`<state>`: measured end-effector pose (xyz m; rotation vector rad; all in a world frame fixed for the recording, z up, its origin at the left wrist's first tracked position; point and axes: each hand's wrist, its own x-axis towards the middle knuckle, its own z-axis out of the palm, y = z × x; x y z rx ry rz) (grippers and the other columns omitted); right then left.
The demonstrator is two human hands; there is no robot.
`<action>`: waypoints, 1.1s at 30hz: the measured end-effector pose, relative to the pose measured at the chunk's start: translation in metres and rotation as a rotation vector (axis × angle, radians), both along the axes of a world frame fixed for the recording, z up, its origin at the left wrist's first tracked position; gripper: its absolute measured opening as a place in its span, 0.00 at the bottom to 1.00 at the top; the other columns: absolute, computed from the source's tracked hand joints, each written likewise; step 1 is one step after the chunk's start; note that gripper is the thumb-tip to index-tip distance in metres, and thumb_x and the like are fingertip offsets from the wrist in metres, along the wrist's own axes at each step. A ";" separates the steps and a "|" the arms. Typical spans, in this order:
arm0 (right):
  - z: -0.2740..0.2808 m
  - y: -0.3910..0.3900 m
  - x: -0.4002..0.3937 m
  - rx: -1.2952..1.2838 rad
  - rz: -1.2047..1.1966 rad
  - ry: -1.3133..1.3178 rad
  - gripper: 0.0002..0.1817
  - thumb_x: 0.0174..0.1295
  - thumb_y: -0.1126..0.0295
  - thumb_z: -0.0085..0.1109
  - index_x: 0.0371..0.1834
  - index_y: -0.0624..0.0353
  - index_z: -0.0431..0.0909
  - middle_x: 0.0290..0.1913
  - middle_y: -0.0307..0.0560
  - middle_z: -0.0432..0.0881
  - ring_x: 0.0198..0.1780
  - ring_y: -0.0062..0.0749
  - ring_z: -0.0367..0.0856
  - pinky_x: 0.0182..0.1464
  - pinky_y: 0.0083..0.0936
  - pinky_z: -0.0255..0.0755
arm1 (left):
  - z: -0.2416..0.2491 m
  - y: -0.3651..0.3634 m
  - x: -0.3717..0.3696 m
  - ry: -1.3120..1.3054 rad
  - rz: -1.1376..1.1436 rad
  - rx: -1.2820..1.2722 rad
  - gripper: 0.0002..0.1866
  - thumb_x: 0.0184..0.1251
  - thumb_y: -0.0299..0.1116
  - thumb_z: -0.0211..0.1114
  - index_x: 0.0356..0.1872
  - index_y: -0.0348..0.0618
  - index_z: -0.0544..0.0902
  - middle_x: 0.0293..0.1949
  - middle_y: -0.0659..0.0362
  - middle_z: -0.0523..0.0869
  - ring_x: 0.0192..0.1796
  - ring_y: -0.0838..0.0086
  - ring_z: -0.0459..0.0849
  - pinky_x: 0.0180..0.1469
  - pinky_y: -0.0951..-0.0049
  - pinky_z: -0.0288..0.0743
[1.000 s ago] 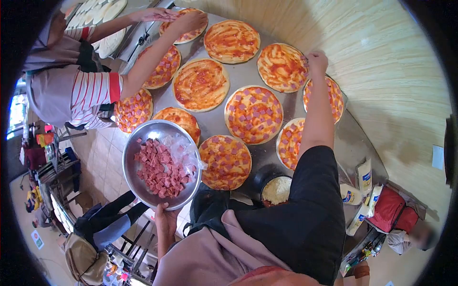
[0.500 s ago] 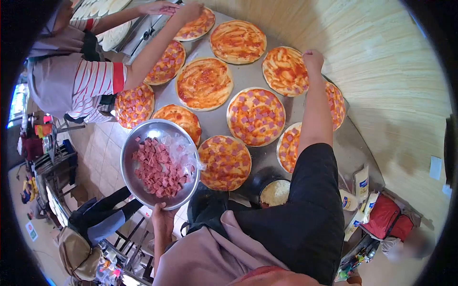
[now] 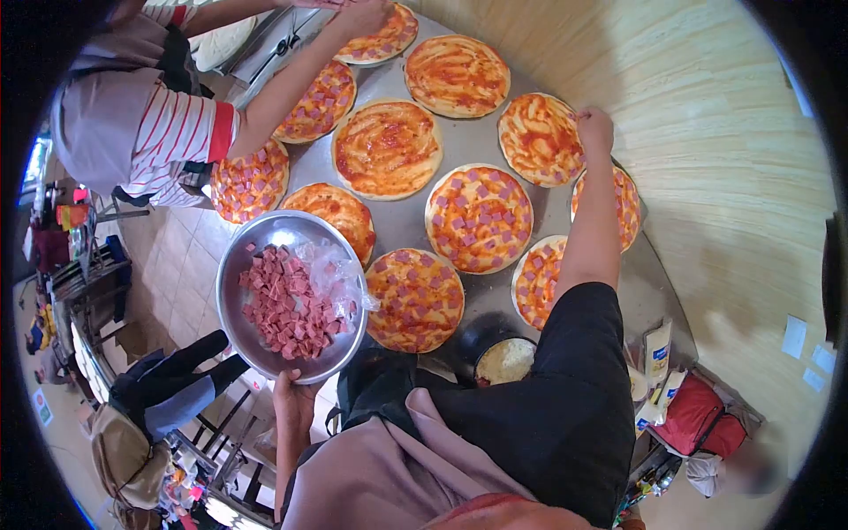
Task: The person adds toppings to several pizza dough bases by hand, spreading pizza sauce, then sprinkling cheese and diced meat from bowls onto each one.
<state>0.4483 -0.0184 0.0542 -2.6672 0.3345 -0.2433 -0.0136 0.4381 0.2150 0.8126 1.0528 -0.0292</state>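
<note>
My left hand (image 3: 294,399) grips the near rim of a metal bowl (image 3: 231,331). Pink diced ham (image 3: 291,305) fills much of the bowl, and a crumpled clear plastic bag (image 3: 340,278) lies on its right side. My right hand (image 3: 595,131), fingers drawn together, hangs at the right edge of a sauced pizza (image 3: 540,139); whatever the fingers hold is hidden. Below it, a pizza with ham cubes (image 3: 609,208) is partly covered by my forearm. Ham cubes also dot the middle pizza (image 3: 480,218) and the near pizza (image 3: 415,300).
Two pizzas, one central (image 3: 387,148) and one at the back (image 3: 458,76), show only sauce. A co-worker's arm (image 3: 296,79) reaches over pizzas at the left. A container of pale shreds (image 3: 505,360) stands near my body. A wall (image 3: 707,150) borders the metal table.
My right hand has shifted slightly right and down in view, still beside the same sauced pizza. The bowl stays in my left hand, and the view has turned a little.
</note>
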 end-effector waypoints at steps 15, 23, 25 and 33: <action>-0.029 0.002 0.024 0.216 0.086 -0.190 0.06 0.46 0.73 0.56 0.28 0.61 0.78 0.27 0.51 0.80 0.32 0.41 0.79 0.37 0.29 0.71 | -0.003 0.001 0.000 0.028 0.014 0.018 0.27 0.49 0.25 0.48 0.54 0.29 0.57 0.50 0.44 0.70 0.51 0.55 0.74 0.55 0.53 0.69; -0.016 0.035 0.031 0.063 0.143 -0.147 0.05 0.47 0.73 0.57 0.27 0.60 0.79 0.24 0.49 0.80 0.28 0.36 0.79 0.33 0.28 0.71 | -0.001 -0.001 0.002 0.015 0.010 0.006 0.26 0.50 0.26 0.48 0.54 0.29 0.57 0.51 0.45 0.70 0.51 0.55 0.74 0.55 0.52 0.68; -0.021 0.041 0.035 -0.287 0.073 -0.070 0.04 0.47 0.73 0.56 0.26 0.57 0.80 0.25 0.49 0.80 0.30 0.41 0.79 0.35 0.30 0.71 | -0.001 -0.002 0.002 0.009 0.019 0.015 0.26 0.50 0.26 0.48 0.54 0.29 0.57 0.51 0.45 0.70 0.51 0.55 0.74 0.55 0.53 0.68; -0.011 0.032 0.030 0.299 0.139 -0.238 0.08 0.47 0.78 0.53 0.30 0.67 0.77 0.26 0.54 0.79 0.24 0.37 0.79 0.29 0.28 0.73 | 0.000 -0.003 0.004 0.001 0.052 0.021 0.25 0.50 0.27 0.48 0.52 0.29 0.60 0.48 0.45 0.73 0.50 0.57 0.75 0.54 0.55 0.70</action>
